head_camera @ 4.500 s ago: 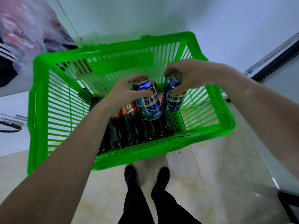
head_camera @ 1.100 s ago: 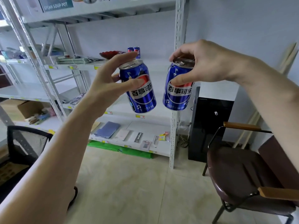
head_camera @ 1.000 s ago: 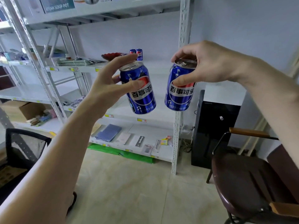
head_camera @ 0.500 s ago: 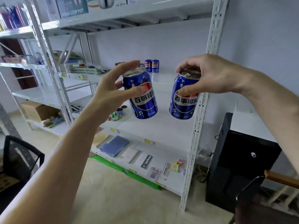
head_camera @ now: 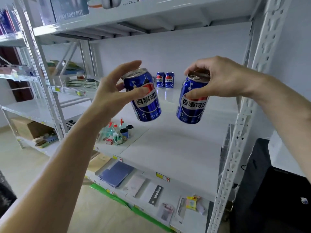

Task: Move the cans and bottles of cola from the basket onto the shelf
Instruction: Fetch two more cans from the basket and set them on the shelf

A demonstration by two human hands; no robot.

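This looks like a small shop or stockroom. White metal racks (head_camera: 239, 132) stand beyond both hands, with yellow price tags (head_camera: 162, 176) on the shelf edges below them. Stationery (head_camera: 116, 174) lies under the left hand (head_camera: 109, 96), boxed cookware (head_camera: 69, 7) above it.

Both arms raised and stretched forward, forearms bare. Left hand (head_camera: 111, 96) turned palm-inward, thumb pressed across the front of a blue can (head_camera: 143, 96), fingers (head_camera: 127, 68) arched over its top rim, can tilted. Right hand (head_camera: 217, 78) palm-down, wrist bent, fingertips gripping the rim of a second can (head_camera: 191, 105) from above, thumb on its side
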